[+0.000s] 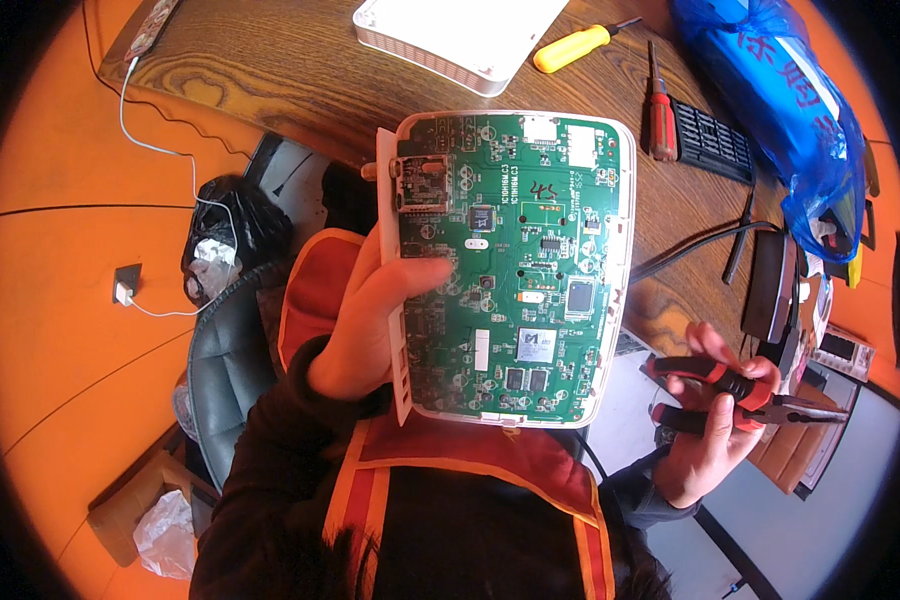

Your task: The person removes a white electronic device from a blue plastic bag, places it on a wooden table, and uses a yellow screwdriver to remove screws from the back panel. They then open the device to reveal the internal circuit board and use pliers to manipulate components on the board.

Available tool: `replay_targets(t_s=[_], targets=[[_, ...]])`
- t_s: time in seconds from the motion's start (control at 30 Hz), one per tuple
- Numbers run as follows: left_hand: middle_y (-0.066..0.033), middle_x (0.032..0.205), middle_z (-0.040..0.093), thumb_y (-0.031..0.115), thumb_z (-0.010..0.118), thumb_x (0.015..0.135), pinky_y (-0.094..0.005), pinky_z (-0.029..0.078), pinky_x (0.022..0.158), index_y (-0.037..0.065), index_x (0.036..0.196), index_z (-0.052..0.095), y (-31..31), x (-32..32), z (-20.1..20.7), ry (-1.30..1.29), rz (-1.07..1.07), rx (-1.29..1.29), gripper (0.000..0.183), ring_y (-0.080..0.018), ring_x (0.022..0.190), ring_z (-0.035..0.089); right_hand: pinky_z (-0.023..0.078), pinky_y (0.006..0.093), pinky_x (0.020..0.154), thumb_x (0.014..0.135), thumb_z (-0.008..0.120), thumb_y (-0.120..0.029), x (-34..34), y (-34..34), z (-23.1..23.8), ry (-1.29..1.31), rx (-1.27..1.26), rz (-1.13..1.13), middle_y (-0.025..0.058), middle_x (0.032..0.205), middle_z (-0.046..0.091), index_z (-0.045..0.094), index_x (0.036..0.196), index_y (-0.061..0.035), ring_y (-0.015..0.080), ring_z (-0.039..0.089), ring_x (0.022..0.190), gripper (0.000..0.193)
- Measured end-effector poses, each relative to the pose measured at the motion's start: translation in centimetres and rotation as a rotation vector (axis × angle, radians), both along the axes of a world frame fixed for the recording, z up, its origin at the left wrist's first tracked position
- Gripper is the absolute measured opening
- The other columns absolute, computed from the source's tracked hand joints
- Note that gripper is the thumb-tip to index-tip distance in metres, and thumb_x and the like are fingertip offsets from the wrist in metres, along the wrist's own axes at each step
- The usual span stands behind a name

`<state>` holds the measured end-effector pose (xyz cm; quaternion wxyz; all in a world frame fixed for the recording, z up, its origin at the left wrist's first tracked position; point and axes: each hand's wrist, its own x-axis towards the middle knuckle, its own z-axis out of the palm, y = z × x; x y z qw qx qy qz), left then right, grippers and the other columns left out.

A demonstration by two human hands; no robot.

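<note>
My left hand (370, 315) grips the left edge of a white plastic housing (388, 200), its thumb lying over the edge onto a green circuit board (495, 290) that fills the housing. The fingers behind it are hidden. Chips, connectors and a metal-framed slot sit on the board, which faces up at me. To the right and lower, my right hand (710, 440) holds pliers (735, 390) with black and red handles. Their jaws point right, away from the board, and do not touch it.
On the wooden table (270, 60) lie a white cover (460, 35), a yellow-handled screwdriver (575, 47), a red-handled screwdriver (660, 115), a black bit case (710, 140) and a blue plastic bag (790, 120). A dark chair (225, 380) and black bag (235, 225) stand left.
</note>
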<state>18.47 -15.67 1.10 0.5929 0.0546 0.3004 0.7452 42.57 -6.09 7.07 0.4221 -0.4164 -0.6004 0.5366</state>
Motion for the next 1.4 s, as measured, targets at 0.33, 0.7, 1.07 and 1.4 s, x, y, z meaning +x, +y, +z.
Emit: replay_targets(t_s=[0.33, 0.7, 1.07, 1.4], targets=[[-0.0131, 0.111, 0.054, -0.003, 0.052, 0.076, -0.0304, 0.048, 0.083, -0.001, 0.127, 0.035, 0.2, 0.8, 0.8, 0.159, -0.008, -0.105, 0.053, -0.0185, 0.096, 0.057, 0.046, 0.0343, 0.087, 0.072, 0.048, 0.018, -2.4, 4.8, 0.3, -1.051, 0.787, 0.043, 0.0198, 0.118, 0.053, 0.049, 0.109, 0.0016, 0.0279, 0.057, 0.103, 0.04], [-0.0126, 0.105, 0.057, -0.005, 0.056, 0.073, -0.0288, 0.049, 0.08, -0.003, 0.121, 0.04, 0.4, 1.1, 0.3, 0.201, -0.047, -0.178, 0.05, -0.0181, 0.092, 0.059, 0.046, 0.0419, 0.09, 0.075, 0.054, 0.005, -3.1, 6.7, -2.4, -1.233, 1.124, 0.218, 0.0251, 0.12, 0.047, 0.048, 0.111, -0.0029, 0.0421, 0.043, 0.119, 0.038], [-0.0126, 0.106, 0.057, -0.007, 0.054, 0.074, -0.0299, 0.049, 0.081, -0.002, 0.122, 0.039, 0.3, 1.3, 0.1, 0.224, -0.026, -0.172, 0.051, -0.0185, 0.093, 0.059, 0.042, 0.0414, 0.085, 0.075, 0.058, -0.003, -3.5, 6.9, -2.5, -1.394, 1.14, 0.258, 0.0166, 0.107, 0.052, 0.049, 0.111, -0.0078, 0.0331, 0.051, 0.103, 0.037], [-0.013, 0.106, 0.057, -0.007, 0.054, 0.074, -0.03, 0.049, 0.08, -0.002, 0.122, 0.039, 0.6, 1.4, 0.0, 0.188, -0.03, -0.17, 0.051, -0.0189, 0.091, 0.059, 0.046, 0.0417, 0.085, 0.07, 0.059, 0.002, -3.4, 6.3, -2.3, -1.302, 1.18, 0.269, 0.0171, 0.117, 0.049, 0.05, 0.109, -0.007, 0.0361, 0.048, 0.111, 0.04]])
